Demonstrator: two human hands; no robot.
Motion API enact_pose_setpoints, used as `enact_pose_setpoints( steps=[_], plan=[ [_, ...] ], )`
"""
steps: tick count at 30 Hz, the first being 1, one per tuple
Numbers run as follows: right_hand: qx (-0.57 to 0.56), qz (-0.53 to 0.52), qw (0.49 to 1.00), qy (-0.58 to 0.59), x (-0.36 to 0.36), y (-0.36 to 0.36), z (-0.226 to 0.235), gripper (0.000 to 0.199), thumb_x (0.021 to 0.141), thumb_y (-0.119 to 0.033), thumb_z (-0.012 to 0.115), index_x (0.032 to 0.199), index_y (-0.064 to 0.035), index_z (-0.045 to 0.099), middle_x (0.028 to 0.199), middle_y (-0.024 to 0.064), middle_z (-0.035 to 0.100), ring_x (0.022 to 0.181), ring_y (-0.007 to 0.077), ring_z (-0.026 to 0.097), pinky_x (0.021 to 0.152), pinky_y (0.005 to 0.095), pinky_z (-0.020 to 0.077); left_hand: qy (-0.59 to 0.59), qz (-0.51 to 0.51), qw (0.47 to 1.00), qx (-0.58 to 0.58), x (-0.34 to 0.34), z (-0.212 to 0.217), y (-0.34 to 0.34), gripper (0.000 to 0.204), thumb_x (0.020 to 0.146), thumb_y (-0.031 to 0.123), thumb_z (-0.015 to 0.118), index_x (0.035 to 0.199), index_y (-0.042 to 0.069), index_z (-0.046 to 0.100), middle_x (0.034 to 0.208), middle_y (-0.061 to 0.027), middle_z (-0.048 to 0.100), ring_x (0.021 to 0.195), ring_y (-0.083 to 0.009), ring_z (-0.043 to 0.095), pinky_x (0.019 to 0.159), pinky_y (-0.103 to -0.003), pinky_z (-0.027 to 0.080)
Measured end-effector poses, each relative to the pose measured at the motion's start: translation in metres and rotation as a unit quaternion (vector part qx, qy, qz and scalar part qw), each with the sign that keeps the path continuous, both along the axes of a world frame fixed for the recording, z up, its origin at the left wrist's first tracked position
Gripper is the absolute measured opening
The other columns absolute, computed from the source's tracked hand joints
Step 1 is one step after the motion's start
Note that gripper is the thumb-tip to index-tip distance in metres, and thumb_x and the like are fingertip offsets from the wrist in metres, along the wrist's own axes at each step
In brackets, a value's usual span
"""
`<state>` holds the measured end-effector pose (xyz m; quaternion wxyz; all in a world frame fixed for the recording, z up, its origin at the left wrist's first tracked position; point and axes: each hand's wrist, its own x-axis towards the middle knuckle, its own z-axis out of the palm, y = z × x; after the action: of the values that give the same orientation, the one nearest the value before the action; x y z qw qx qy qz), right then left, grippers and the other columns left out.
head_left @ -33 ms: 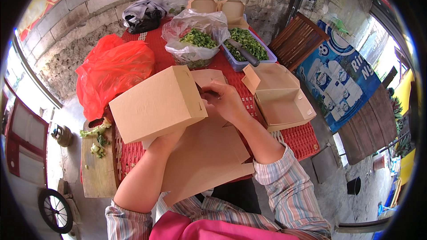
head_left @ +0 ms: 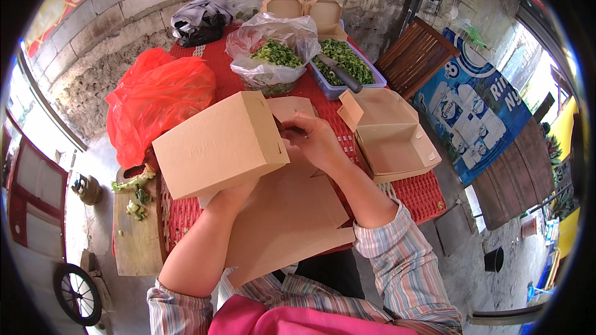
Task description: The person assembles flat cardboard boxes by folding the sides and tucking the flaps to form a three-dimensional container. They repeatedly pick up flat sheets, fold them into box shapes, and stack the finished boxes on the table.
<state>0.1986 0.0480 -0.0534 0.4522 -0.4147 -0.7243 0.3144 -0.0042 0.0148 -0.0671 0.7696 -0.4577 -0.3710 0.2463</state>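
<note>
A brown cardboard box (head_left: 211,149) is tilted in front of me, held up off the table. My left hand (head_left: 233,193) supports it from below, and the box hides its fingers. At the box's right side, my right hand (head_left: 313,139) has bent fingers closed at the slotted edge; the fingertips are partly out of sight. Flat unfolded cardboard sheets (head_left: 288,217) lie beneath my forearms at the table's near edge. To the right sits another box (head_left: 394,149) of the same kind, folded into shape with its lid raised.
A red plastic bag (head_left: 158,99) stands left on the red woven table (head_left: 428,198). Behind are a clear bag (head_left: 273,80) and a blue tray (head_left: 335,92), both with chopped greens; a knife (head_left: 341,74) lies across the tray. A wooden board (head_left: 138,248) with vegetable scraps is at left.
</note>
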Motion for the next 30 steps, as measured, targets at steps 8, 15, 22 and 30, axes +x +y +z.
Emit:
enact_pose_setpoints(
  steps=[8,15,22,30],
  plan=[
    [0.004,0.031,0.999,0.021,0.008,0.004,-0.002,0.014,0.087,0.0,0.066,0.101,-0.0003,0.07,0.086,0.0066,0.064,0.07,0.0154,0.06,0.068,0.029,0.0492,0.013,0.032,0.999,0.008,-0.003,-0.003,-0.005,0.052,0.101,0.046,0.042,0.142,0.014,0.041,0.138,-0.0056,0.05,0.13,-0.0236,0.048,0.106,-0.04,0.042],
    [0.029,0.025,0.999,-0.023,0.011,0.003,0.001,0.014,0.086,-0.002,0.066,0.099,0.0001,0.07,0.084,0.0089,0.063,0.068,0.0165,0.06,0.065,0.0301,0.0478,0.276,0.119,0.953,0.038,0.001,0.009,-0.005,0.045,0.103,0.039,0.04,0.137,0.012,0.046,0.133,-0.0072,0.056,0.121,-0.0231,0.057,0.101,-0.037,0.049],
    [-0.073,0.004,0.997,0.035,0.004,0.0,0.0,0.013,0.086,-0.005,0.068,0.097,0.0021,0.07,0.084,0.0076,0.065,0.066,0.0147,0.059,0.064,0.0294,0.0474,0.141,0.056,0.988,0.022,-0.002,-0.045,0.025,0.043,0.102,0.038,0.042,0.135,0.01,0.049,0.128,-0.008,0.059,0.114,-0.0225,0.061,0.094,-0.036,0.053],
    [0.0,0.002,1.0,-0.008,0.0,-0.006,0.01,0.012,0.088,0.001,0.066,0.099,0.0031,0.068,0.083,0.0026,0.062,0.07,0.0102,0.058,0.067,0.0261,0.0467,0.26,0.093,0.959,0.06,-0.003,0.001,0.0,0.041,0.102,0.036,0.043,0.134,0.01,0.05,0.13,-0.0083,0.058,0.116,-0.0231,0.06,0.095,-0.036,0.052]
  ],
)
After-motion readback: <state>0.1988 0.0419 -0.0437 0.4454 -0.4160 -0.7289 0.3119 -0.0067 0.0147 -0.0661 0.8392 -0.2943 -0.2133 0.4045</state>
